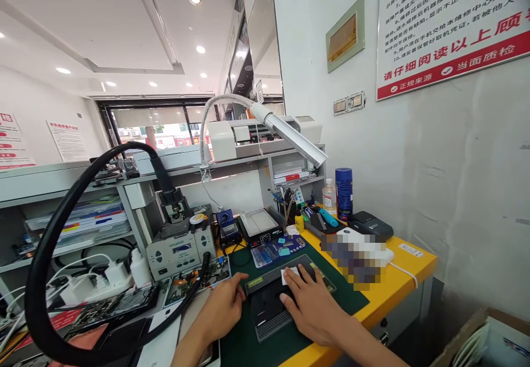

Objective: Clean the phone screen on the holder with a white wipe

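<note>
Under the fingers of my right hand (312,303) is a small white wipe (289,276). These fingers press it down on a flat black panel (271,301). The panel lies on a grey perforated plate (273,325) with yellow-green strips along its far part. My left hand (223,307) is beside the plate's left end, its fingers curled in. I see nothing between them. Beneath the plate is a dark green mat (348,296). Part of the panel is hidden under my right hand.
A black hose (35,278) loops across the left from a grey rework station (182,254). Circuit boards and phones lie at left. Behind stand a black heating plate (260,226) and a pen holder (289,207). A lamp (293,141) hangs overhead. A blurred area covers something at right.
</note>
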A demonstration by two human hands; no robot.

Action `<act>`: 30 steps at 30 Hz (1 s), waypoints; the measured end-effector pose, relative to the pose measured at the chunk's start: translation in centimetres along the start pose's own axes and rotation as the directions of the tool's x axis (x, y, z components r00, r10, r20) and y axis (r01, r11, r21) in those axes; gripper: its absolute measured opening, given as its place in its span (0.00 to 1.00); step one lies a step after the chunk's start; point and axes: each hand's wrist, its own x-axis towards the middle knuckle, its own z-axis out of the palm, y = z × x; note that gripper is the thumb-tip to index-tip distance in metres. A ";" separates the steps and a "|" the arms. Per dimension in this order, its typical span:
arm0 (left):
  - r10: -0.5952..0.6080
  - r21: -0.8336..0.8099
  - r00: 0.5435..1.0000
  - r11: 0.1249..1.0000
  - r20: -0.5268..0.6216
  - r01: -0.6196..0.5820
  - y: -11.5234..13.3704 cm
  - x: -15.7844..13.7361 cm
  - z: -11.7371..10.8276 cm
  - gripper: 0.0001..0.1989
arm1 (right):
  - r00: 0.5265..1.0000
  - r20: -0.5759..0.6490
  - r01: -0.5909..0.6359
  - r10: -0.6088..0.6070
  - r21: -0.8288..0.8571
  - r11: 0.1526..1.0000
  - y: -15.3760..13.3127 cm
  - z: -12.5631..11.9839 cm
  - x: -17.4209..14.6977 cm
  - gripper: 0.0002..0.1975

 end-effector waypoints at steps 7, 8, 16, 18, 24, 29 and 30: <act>-0.001 0.018 1.000 1.000 -0.019 0.001 0.0 0.0 0.1 0.25 | 1.000 -0.009 0.009 -0.009 0.030 1.000 -0.7 -0.5 -0.5 0.40; 0.001 0.021 1.000 1.000 -0.021 -0.001 0.0 0.1 0.2 0.25 | 1.000 -0.004 0.010 -0.010 0.039 0.999 -0.7 -0.4 -0.8 0.40; 0.015 0.029 0.999 0.999 -0.030 -0.014 -0.1 0.3 0.5 0.24 | 0.996 -0.064 0.075 -0.068 0.114 0.991 1.3 2.0 -3.5 0.37; 0.019 0.028 0.999 0.999 -0.032 -0.018 -0.1 0.4 0.5 0.24 | 0.994 -0.074 0.092 -0.083 0.120 0.989 1.8 2.5 -3.9 0.35; 0.011 0.032 1.000 0.999 -0.028 -0.010 -0.2 0.4 0.5 0.25 | 0.995 -0.067 0.084 -0.076 0.129 0.988 1.4 1.9 -3.9 0.35; 0.004 -0.005 1.000 1.000 0.014 -0.004 -0.4 0.3 0.4 0.24 | 0.998 -0.018 0.054 -0.053 0.111 0.992 0.1 0.6 -2.6 0.37; 0.001 -0.006 1.000 1.000 0.014 -0.001 -0.4 0.3 0.3 0.24 | 0.999 -0.018 0.053 -0.051 0.101 0.993 -0.1 0.5 -2.2 0.37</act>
